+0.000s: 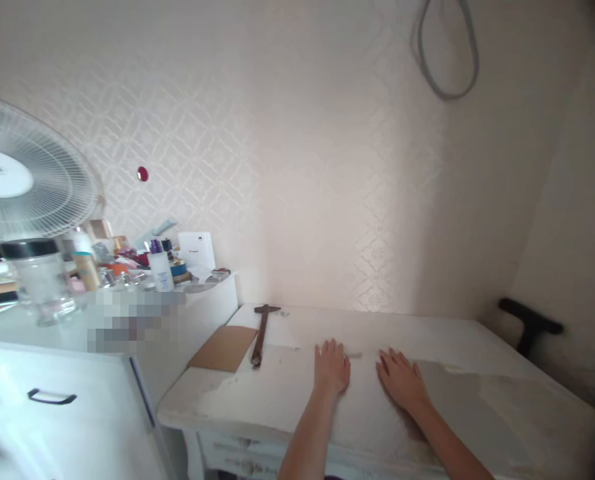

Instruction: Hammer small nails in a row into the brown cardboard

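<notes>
My left hand lies flat, palm down, on the worn white table, its fingers stretched out and holding nothing. To its right, my right hand also rests on the tabletop with fingers extended and nothing in them. A small strip lies between the two hands. Left of my left hand is a hammer with a dark brown handle, its head toward the wall. Beside the hammer a flat piece of brown cardboard sits near the table's left edge.
A white cabinet stands at the left, crowded with bottles and a clear jar with a black lid. Above them is a fan. A grey cable loop hangs on the wall. At the right edge stands a black T-shaped object.
</notes>
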A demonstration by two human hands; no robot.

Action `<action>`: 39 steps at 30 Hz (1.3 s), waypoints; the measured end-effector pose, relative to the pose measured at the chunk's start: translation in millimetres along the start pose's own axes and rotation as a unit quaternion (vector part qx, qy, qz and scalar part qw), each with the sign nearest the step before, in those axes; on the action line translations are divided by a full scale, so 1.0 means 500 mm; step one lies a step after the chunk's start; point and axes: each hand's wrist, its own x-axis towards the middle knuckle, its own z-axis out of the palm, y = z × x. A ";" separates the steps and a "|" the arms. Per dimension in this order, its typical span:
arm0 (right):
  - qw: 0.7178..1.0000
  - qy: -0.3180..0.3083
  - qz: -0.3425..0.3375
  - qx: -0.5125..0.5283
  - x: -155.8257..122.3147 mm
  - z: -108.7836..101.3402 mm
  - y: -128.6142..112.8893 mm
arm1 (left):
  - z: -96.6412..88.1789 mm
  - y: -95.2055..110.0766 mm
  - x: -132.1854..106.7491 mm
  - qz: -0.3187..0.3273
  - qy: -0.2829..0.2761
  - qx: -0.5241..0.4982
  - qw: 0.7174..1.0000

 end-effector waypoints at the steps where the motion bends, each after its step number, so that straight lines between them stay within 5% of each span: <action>1: 1.000 0.002 -0.001 0.000 0.001 0.000 0.000 | 0.001 0.000 0.001 0.000 0.004 0.000 1.000; 16: 1.000 0.021 -0.014 -0.001 -0.004 -0.014 -0.002 | -0.021 -0.004 -0.005 0.019 0.010 -0.008 1.000; 20: 0.999 0.032 -0.015 -0.005 0.000 -0.001 0.003 | -0.081 -0.091 -0.002 0.048 0.081 0.003 0.996; 23: 0.999 0.036 -0.015 -0.013 0.000 0.005 0.006 | -0.149 -0.198 -0.012 -0.060 0.134 0.042 0.988; 25: 0.999 0.037 -0.016 -0.016 0.000 0.007 0.008 | -0.184 -0.270 -0.027 -0.163 0.134 0.075 0.975; 29: 0.999 0.036 -0.019 -0.014 0.004 0.013 0.012 | -0.203 -0.367 -0.065 -0.225 0.048 0.134 0.964; 32: 0.999 0.039 -0.019 -0.011 0.006 0.016 0.014 | -0.194 -0.390 -0.080 -0.249 -0.020 0.145 0.957; 39: 0.999 0.033 -0.013 -0.011 0.003 0.010 0.008 | -0.196 -0.362 -0.077 -0.226 -0.029 0.162 0.960</action>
